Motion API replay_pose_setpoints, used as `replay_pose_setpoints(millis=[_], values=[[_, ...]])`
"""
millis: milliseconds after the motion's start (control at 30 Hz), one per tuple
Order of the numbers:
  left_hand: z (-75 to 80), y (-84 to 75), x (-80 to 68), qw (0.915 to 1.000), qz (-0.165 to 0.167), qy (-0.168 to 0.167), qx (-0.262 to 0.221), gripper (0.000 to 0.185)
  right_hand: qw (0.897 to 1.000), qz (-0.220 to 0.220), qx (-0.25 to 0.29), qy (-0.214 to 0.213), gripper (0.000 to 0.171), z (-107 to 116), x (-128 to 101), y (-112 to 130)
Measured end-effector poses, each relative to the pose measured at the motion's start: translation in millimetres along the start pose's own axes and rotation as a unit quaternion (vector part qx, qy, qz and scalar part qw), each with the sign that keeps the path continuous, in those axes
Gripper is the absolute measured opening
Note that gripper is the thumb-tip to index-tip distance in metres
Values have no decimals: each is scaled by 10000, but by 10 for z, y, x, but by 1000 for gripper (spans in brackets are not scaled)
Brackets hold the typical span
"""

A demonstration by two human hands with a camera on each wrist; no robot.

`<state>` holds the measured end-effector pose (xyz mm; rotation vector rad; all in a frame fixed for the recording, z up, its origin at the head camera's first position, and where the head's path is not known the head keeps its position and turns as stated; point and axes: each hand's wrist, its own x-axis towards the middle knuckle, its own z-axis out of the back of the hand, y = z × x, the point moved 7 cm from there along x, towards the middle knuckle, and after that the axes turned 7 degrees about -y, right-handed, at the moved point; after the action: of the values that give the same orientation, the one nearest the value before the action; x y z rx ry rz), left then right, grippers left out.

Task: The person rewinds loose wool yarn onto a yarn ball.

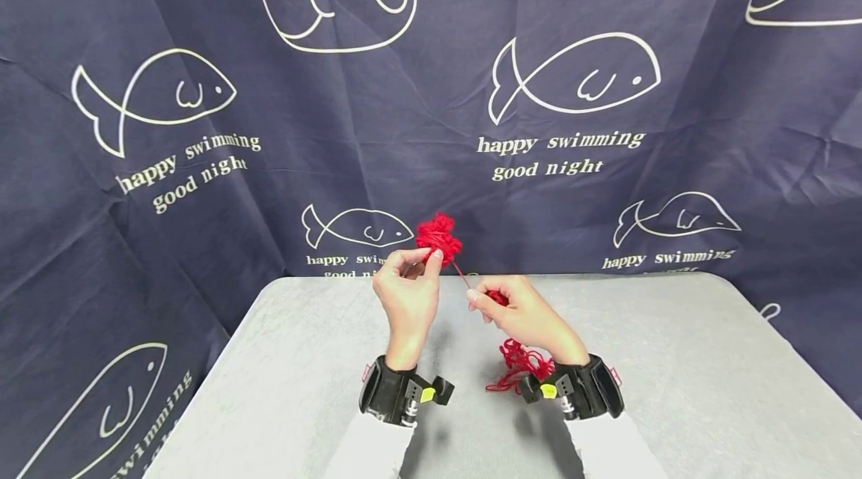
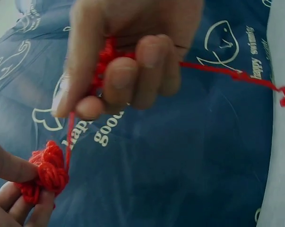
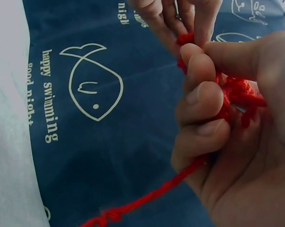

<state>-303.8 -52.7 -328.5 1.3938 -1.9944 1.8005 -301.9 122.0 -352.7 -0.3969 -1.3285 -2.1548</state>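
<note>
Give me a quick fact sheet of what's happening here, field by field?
Left hand: left hand pinches a red yarn bundle, raised above the table
Right hand: right hand grips the red strand running from the bundle
Loose yarn: tangled yarn lies by the right wrist
Surface: grey table
Backdrop: navy cloth with white fish drawings

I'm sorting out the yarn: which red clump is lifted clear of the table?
The wound ball pinched by the left hand, raised before the backdrop. The loose tangle lies on the table by the right wrist.
</note>
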Motion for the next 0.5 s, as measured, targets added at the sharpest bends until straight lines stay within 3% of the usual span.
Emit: replay_pose_setpoints(millis=[167,300,367,433,500], values=[[-29,4,-61,9992,-381,-48,111,11,10000,59,-34,70,19,-2,-14,89],[-59,67,-97,9996,-194,11,217,21,10000,97,-5,11,20,23,-23,145],[-77,115,-108,9997,188,76,159,36,9999,99,-9,-6,20,34,-24,161],[-106,192,-120,9961,850,193,-120,52,10000,83,-30,-7,20,42,-22,167],[-152,293,-139,9830,1691,341,-629,59,10000,59,-67,2,20,50,-20,166]])
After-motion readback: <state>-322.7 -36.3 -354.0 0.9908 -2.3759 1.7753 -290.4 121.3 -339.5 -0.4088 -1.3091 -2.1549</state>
